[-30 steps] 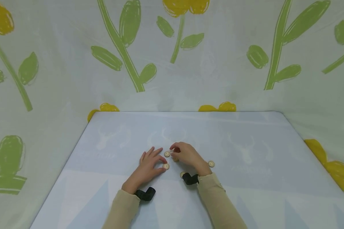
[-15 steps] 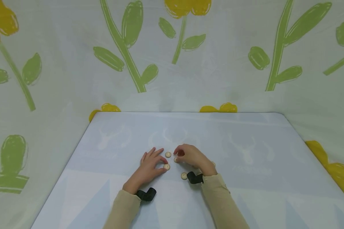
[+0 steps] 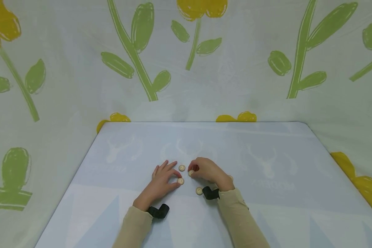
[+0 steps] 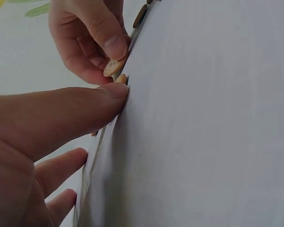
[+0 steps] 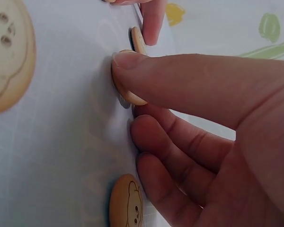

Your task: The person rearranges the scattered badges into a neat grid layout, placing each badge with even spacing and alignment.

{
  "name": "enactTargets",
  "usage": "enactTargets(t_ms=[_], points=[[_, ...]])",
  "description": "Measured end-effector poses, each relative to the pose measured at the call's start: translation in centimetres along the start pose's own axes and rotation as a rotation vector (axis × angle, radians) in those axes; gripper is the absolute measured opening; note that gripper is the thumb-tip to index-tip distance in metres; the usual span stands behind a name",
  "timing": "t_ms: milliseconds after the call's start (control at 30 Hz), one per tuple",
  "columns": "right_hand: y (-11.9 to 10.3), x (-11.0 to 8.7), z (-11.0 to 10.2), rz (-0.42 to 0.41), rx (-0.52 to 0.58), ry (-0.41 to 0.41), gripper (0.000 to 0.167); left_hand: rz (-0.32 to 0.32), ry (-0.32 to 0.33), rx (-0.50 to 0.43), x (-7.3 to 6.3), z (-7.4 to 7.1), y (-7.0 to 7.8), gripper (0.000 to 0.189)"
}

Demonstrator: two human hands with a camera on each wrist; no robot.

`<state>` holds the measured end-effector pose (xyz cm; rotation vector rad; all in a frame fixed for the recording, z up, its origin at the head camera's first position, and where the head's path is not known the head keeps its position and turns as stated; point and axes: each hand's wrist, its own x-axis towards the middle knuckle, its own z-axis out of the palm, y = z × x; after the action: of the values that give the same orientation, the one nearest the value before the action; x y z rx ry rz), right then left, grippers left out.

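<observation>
Right hand (image 3: 207,169): newly pinching a wood-toned disc (image 3: 191,173) at the table (image 3: 272,213). Left hand (image 3: 163,180): pinching the nearer disc (image 3: 181,181), unchanged. Each hand seemingly now controls one piece.

Head camera looks forward and down from above the table (image 3: 297,199), left hand (image 3: 159,181) and right hand (image 3: 207,169) at lower centre. Both wrist cameras face their hands closely, sharing the opposite hand: upper left (left view), top centre (right view).
</observation>
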<state>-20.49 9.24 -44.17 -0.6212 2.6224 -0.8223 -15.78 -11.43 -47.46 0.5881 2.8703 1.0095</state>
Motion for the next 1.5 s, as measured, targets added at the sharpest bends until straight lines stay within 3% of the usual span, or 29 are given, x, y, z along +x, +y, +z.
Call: enactTargets(t_ms=[900,1500], points=[[0.5,0.1,0.0,0.041,0.034,-0.037,0.007,0.014,0.007,0.000,-0.1,-0.1,0.1,0.015],[1.5,0.1,-0.6,0.080,0.150,-0.025,0.012,0.004,-0.003,-0.001,-0.1,-0.2,0.2,0.015]])
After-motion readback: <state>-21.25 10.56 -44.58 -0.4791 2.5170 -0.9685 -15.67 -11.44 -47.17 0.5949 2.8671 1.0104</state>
